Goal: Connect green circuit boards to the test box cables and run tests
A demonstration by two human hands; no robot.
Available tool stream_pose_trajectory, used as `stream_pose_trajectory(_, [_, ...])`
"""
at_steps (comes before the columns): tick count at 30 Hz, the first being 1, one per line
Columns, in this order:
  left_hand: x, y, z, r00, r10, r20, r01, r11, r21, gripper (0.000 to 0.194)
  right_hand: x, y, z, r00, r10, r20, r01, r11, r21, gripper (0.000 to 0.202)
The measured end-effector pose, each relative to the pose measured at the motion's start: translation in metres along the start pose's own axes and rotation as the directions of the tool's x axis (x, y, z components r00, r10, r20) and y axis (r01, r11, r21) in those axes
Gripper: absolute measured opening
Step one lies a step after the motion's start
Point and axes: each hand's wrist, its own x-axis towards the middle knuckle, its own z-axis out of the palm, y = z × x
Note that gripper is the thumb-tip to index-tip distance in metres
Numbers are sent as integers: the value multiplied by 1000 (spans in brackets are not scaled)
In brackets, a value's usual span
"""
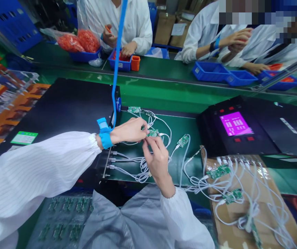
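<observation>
A small green circuit board [153, 132] is held between my two hands above the green bench, with a white cable plugged into its right end. My left hand [131, 130], wearing a blue wrist strap [105, 137], pinches the board's left end; its fingertips are partly hidden. From below, my right hand [157, 159] grips the lower edge with closed thumb and fingers. Another circuit board [134, 109] lies behind the hands. To the right rests a cabled circuit board [182, 140]. White cables [142, 162] lie beneath and around my hands.
A black tester [235, 124] with a lit magenta screen stands right; a black box [70, 110] stands left. Cabled boards [219, 171] lie on cardboard [231, 221]. A tray [38, 211] of boards sits lower left. Across the bench, co-workers handle orange parts near blue bins [210, 71].
</observation>
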Motion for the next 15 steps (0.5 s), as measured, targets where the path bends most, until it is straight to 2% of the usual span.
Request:
stream_pose_trajectory(8, [0, 1, -1, 1000, -20, 6, 20, 999, -32, 10, 1, 0, 3, 1000, 8, -20, -8, 1000, 0, 20])
stream_pose_trajectory(12, [-1, 2, -3, 1000, -20, 22, 17, 991, 133, 11, -2, 1, 5, 995, -15, 98, 21, 998, -57, 22])
stream_pose_trajectory(15, [0, 2, -3, 998, 12, 60, -21, 989, 148, 15, -3, 2, -2, 986, -13, 164, 22, 998, -53, 22])
